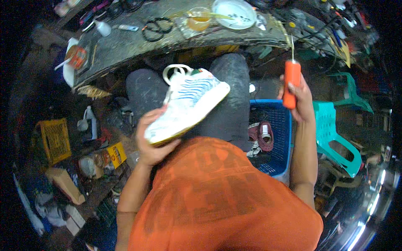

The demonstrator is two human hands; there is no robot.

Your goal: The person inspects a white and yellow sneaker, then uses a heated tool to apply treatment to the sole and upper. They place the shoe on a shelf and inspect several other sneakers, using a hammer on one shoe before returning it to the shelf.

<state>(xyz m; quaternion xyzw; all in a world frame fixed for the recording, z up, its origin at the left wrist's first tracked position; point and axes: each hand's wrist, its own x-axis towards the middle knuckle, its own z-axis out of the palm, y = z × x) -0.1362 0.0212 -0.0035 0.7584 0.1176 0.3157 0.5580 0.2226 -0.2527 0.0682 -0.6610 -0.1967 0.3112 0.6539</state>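
My left hand (153, 142) grips one end of a white sneaker (190, 102) with blue wavy lines, which lies tilted over my dark trousers with its laces loose toward the top. My right hand (299, 96) is closed round an orange-handled tool (292, 81), held upright off to the right of the sneaker, apart from it. The tool's thin metal shaft points up toward the workbench edge.
Ahead is a curved, cluttered workbench (104, 56) with a white plate (233, 8), amber-filled container (199, 23) and black cords. A blue basket (278, 134) holding shoes and a teal chair (331, 129) are at right; a yellow crate (56, 140) stands left.
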